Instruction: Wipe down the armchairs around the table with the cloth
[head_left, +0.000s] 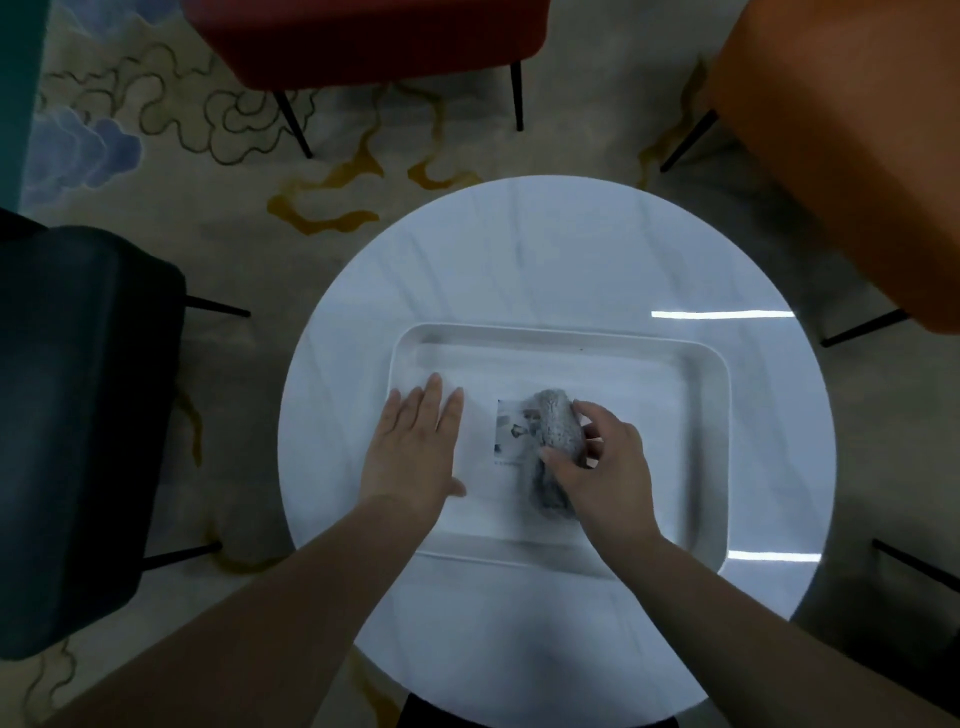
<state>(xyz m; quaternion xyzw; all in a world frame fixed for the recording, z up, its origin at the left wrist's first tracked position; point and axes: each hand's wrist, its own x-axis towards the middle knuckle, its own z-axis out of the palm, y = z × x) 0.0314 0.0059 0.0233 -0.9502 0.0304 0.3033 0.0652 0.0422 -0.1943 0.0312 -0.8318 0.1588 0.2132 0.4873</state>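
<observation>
Cloth (556, 447) – grey roll in white tray (719, 374) on round table (519, 249) | right hand (602, 462) pinches it, left hand (415, 447) flat, fingers straight | lift it cleanly – sheet (506, 431) beneath should stay put | armchairs unwiped

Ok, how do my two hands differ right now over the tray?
The left hand lies flat with its fingers straight, holding nothing; the right hand curls its fingers and thumb around the grey cloth. The left sits at the white tray's left edge, the right nearer its middle. Both reach over the tray.
</observation>
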